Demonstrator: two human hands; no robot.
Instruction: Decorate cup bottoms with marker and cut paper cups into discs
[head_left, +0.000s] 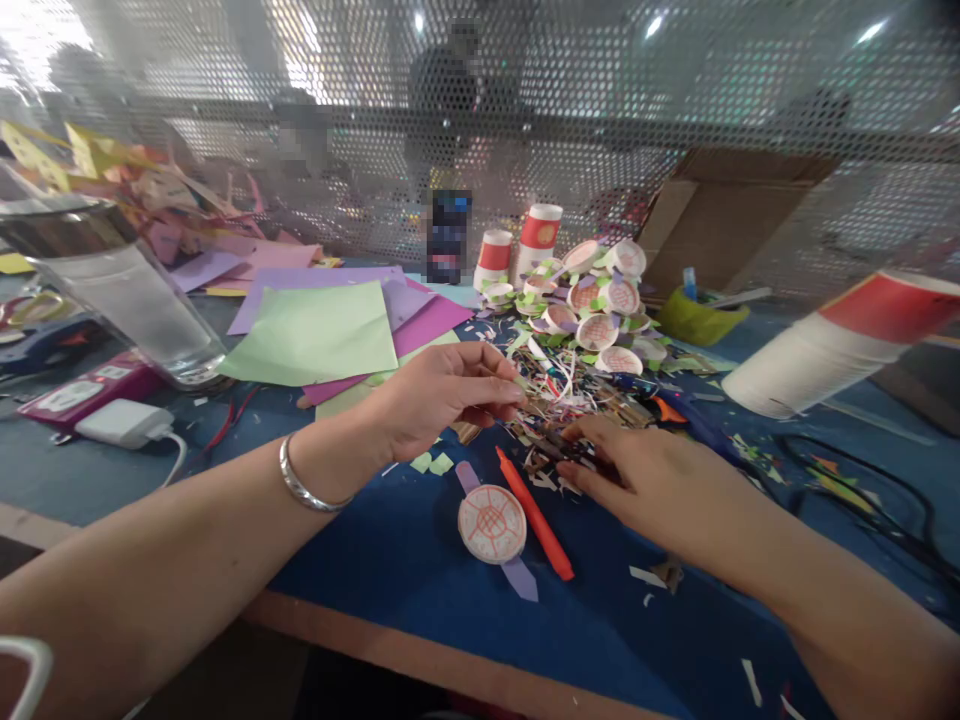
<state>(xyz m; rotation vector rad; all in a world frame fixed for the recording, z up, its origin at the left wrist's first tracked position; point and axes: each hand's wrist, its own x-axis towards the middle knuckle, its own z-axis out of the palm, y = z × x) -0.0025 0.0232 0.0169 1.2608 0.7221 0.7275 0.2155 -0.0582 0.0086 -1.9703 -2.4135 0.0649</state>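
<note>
My left hand (457, 395) is closed in a pinch above the desk, with what looks like a small scrap of pale green paper (520, 380) at the fingertips. Low over the paper clippings, my right hand (634, 465) curls around a dark slim tool (553, 440); its kind is mostly hidden by the fingers. Between the hands lies an orange-red marker (534, 515). Beside it rests a round paper disc (492, 523) with an orange turtle-shell pattern and purple strips sticking out at both ends. Two small green paper pieces (433, 463) lie below my left hand.
Similar decorated discs (598, 331) are heaped behind the clippings (555, 385). Paper cups (536, 235) stand at the back; a cup stack (840, 345) leans at right. Coloured sheets (322, 330), a water glass (142, 305) and a power strip (90, 390) are leftward. Black cable (862, 500) lies right.
</note>
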